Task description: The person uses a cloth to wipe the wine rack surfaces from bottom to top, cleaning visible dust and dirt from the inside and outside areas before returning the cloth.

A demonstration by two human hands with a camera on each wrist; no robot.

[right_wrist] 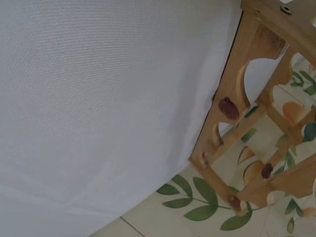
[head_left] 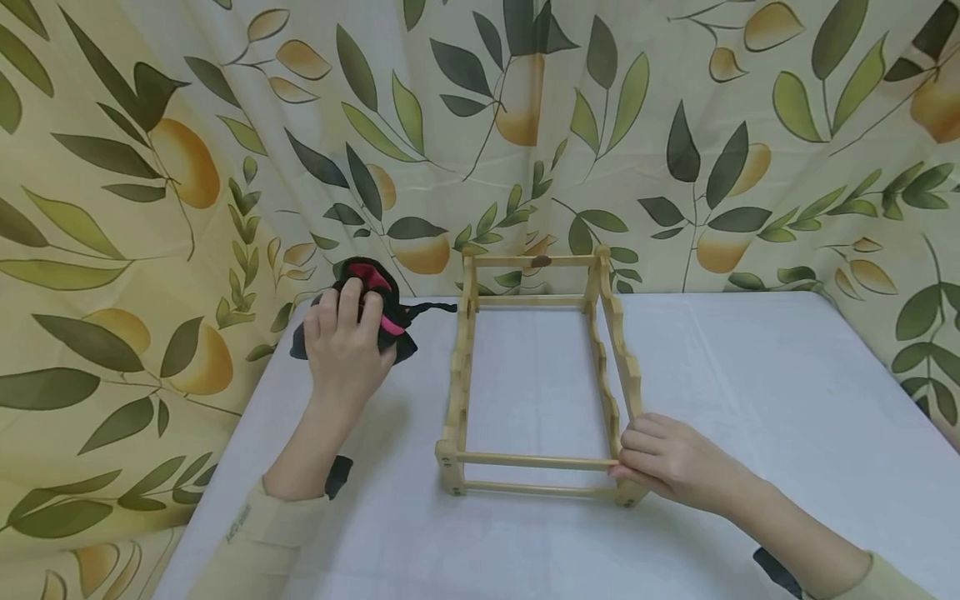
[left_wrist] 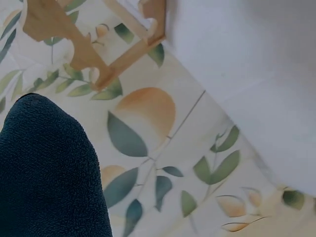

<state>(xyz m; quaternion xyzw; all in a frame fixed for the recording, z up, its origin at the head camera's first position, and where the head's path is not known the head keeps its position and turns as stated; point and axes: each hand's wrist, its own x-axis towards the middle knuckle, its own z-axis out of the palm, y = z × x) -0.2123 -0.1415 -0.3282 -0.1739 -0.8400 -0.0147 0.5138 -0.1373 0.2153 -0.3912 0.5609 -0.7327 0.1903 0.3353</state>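
Observation:
A dark cloth bundle with bright pink parts is bunched in my left hand, above the left side of the table. A thin black strap sticks out from it to the right. In the left wrist view, dark blue fuzzy fabric fills the lower left; the hand itself is out of sight there. My right hand grips the near right corner of a light wooden rack. Scalloped notches run along the rack's side rails, also visible in the right wrist view.
The rack stands mid-table on a white cloth. Behind and to the left hangs a curtain printed with leaves and fruit. A dark band shows at the left wrist and another dark piece at the right.

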